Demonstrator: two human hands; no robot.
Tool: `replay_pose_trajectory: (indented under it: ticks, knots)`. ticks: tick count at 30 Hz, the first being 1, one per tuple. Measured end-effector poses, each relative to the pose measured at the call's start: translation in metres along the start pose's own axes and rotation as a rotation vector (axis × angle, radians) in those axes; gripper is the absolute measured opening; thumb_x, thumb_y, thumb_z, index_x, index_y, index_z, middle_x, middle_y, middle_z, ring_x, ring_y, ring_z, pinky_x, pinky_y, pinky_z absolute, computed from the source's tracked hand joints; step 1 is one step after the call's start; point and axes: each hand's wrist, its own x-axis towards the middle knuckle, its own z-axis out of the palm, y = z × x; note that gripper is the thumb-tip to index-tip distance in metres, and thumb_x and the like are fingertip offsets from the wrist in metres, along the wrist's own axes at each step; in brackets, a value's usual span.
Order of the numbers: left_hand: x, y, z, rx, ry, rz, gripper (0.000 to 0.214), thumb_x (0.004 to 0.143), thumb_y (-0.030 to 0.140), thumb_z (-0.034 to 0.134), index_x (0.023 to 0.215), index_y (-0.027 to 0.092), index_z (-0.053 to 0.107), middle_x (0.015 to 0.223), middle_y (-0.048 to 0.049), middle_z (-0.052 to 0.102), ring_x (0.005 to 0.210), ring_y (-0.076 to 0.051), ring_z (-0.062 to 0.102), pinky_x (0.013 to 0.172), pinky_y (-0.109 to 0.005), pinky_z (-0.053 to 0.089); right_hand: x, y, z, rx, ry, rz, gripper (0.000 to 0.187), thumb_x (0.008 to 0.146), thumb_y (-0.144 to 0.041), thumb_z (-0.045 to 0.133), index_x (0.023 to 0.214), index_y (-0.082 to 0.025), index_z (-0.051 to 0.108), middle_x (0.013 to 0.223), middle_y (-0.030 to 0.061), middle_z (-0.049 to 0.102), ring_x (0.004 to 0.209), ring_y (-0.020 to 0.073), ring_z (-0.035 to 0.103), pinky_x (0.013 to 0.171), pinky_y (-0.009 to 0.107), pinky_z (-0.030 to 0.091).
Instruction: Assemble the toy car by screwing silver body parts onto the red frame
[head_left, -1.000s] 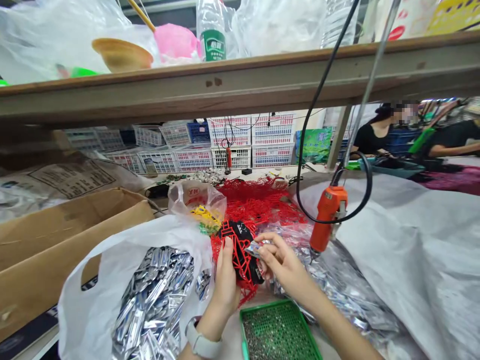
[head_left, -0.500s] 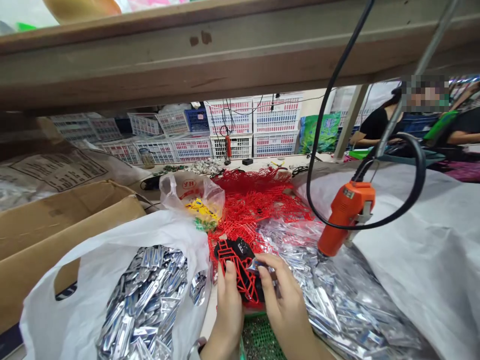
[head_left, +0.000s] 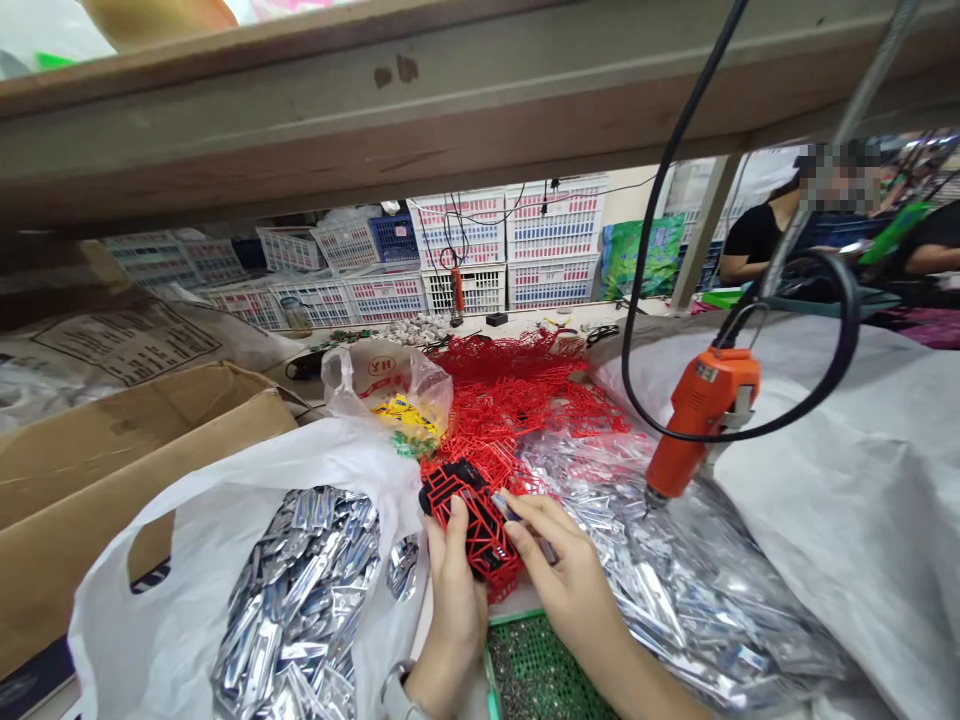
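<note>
My left hand (head_left: pixel 452 590) grips a black part wrapped in a red plastic lattice frame (head_left: pixel 469 515), holding it from the left side. My right hand (head_left: pixel 559 575) comes in from the right with its fingers pinched on a small silver foil piece (head_left: pixel 504 507) pressed against that part. Both hands sit just above a green tray (head_left: pixel 541 675) of small screws. A white plastic bag (head_left: pixel 225 540) full of silver foil packets (head_left: pixel 300 600) lies to the left of my hands.
An orange electric screwdriver (head_left: pixel 697 420) hangs on a black cable to the right. Red lattice frames (head_left: pixel 517 400) are piled behind, silver packets (head_left: pixel 675 570) heaped at right, a cardboard box (head_left: pixel 112 450) at left. A wooden shelf (head_left: pixel 450 110) overhangs. A person in black (head_left: pixel 757 240) sits far right.
The view dropped, then lifted slightly. My hands turned the black and red part, and my right fingers closed in against it with the foil piece.
</note>
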Motion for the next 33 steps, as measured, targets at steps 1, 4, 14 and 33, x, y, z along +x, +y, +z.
replay_pose_trajectory:
  ticks: [1,4,14,33]
  knots:
    - [0.0,0.001,0.001,-0.004,0.02,-0.013,0.097,0.057,0.068,0.097,0.134,0.024,0.057,0.141,-0.0149,0.066,0.138,-0.036,0.059,0.112,-0.046,0.053,0.001,-0.001,0.0,0.019,0.01,0.016,0.031,0.102,-0.031,0.06,0.127,-0.025,0.078,0.109,0.0092,0.079,0.102,0.0223,0.076,0.082,0.031,0.065]
    - [-0.001,0.003,0.003,-0.002,0.005,-0.033,0.095,0.053,0.065,0.099,0.128,0.021,0.061,0.127,-0.0142,0.074,0.121,-0.036,0.071,0.102,-0.047,0.06,0.003,-0.003,-0.002,0.043,0.079,0.025,0.028,0.099,-0.033,0.065,0.123,-0.027,0.08,0.112,0.0092,0.08,0.104,0.0239,0.076,0.086,0.035,0.064]
    - [0.003,0.004,0.0,-0.002,-0.061,-0.053,0.085,0.063,0.073,0.091,0.126,0.019,0.07,0.133,-0.0143,0.074,0.13,-0.034,0.066,0.105,-0.043,0.058,0.007,-0.004,-0.002,0.265,0.291,0.242,0.032,0.088,-0.053,0.077,0.102,-0.024,0.079,0.103,0.0092,0.079,0.093,0.0255,0.075,0.085,0.04,0.063]
    - [-0.007,0.003,-0.001,0.075,-0.216,-0.053,0.098,0.063,0.058,0.098,0.146,0.025,0.059,0.135,-0.0139,0.072,0.127,-0.034,0.068,0.111,-0.047,0.054,0.019,-0.012,-0.002,0.929,0.457,0.781,0.059,0.035,-0.052,0.103,0.076,-0.02,0.073,0.074,0.0022,0.079,0.065,0.0225,0.071,0.065,0.036,0.061]
